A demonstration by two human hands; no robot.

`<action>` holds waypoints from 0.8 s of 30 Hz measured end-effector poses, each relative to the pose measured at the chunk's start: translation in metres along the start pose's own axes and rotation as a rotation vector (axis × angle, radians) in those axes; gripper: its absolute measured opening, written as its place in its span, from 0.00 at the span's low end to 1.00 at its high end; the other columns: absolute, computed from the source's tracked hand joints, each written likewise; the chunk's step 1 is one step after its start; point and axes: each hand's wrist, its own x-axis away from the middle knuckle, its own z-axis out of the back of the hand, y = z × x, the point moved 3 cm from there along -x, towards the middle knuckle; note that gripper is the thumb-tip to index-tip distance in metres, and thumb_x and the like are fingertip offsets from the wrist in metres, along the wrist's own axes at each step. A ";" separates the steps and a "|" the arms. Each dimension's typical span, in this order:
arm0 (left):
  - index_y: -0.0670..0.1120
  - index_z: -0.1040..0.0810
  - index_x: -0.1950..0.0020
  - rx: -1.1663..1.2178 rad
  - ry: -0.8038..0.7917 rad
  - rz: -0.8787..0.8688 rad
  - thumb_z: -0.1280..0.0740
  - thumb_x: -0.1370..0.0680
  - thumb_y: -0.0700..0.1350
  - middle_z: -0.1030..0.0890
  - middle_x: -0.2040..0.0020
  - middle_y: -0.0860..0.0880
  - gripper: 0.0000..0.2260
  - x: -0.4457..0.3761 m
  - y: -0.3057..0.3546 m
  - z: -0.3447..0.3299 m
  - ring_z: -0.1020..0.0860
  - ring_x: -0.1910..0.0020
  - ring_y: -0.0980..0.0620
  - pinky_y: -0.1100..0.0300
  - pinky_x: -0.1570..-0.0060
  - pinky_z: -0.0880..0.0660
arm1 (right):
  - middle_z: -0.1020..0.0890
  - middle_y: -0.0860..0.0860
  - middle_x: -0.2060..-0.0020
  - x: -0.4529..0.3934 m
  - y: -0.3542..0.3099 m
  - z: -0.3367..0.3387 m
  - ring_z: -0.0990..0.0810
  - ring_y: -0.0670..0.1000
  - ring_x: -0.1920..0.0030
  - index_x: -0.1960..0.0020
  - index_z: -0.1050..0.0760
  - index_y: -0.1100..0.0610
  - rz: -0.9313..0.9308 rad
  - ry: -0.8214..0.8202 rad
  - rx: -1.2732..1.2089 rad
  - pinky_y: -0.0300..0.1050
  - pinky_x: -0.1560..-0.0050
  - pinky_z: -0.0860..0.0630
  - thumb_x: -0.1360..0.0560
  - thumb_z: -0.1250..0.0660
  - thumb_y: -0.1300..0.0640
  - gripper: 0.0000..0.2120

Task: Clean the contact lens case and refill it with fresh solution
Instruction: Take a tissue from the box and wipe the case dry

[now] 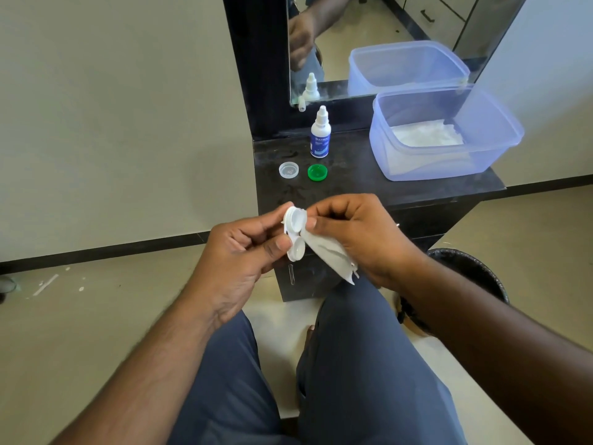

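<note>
My left hand [244, 252] holds a white two-well contact lens case [296, 234] upright in front of the dark dresser, both wells uncapped. My right hand [359, 236] pinches a white tissue [330, 255] against the upper well, and the tissue's tail hangs down to the right. On the dresser top lie the case's two caps, a clear one [288, 170] and a green one [317, 172], both with the open side up. Behind them a small white solution bottle [320, 133] with a blue label stands upright, capped.
A translucent blue plastic tub [446, 136] with white tissues inside sits on the right of the dresser top [353, 181], below a mirror [369, 43]. A black bin [471, 271] stands on the floor to my right. My knees are under my hands.
</note>
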 end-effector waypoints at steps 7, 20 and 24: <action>0.44 0.18 0.44 0.310 -0.074 0.272 0.32 0.32 0.41 0.17 0.46 0.43 0.17 0.000 0.000 -0.002 0.16 0.52 0.44 0.59 0.60 0.19 | 0.19 0.44 0.57 0.006 -0.014 0.009 0.21 0.43 0.55 0.52 0.17 0.55 0.452 0.027 0.542 0.33 0.52 0.26 0.27 0.28 0.61 0.05; 0.40 0.17 0.48 0.434 -0.160 0.376 0.24 0.36 0.43 0.16 0.51 0.38 0.18 0.000 -0.001 -0.005 0.16 0.57 0.43 0.58 0.62 0.19 | 0.17 0.57 0.57 0.019 -0.017 0.014 0.20 0.55 0.59 0.52 0.17 0.63 0.921 0.037 0.797 0.49 0.59 0.24 0.26 0.31 0.60 0.08; 0.39 0.17 0.48 0.359 -0.103 0.392 0.36 0.29 0.40 0.16 0.52 0.40 0.13 0.000 -0.002 -0.008 0.16 0.58 0.45 0.58 0.62 0.18 | 0.18 0.56 0.58 0.016 -0.020 0.008 0.22 0.56 0.61 0.52 0.17 0.63 0.922 -0.073 0.848 0.46 0.59 0.27 0.26 0.32 0.60 0.07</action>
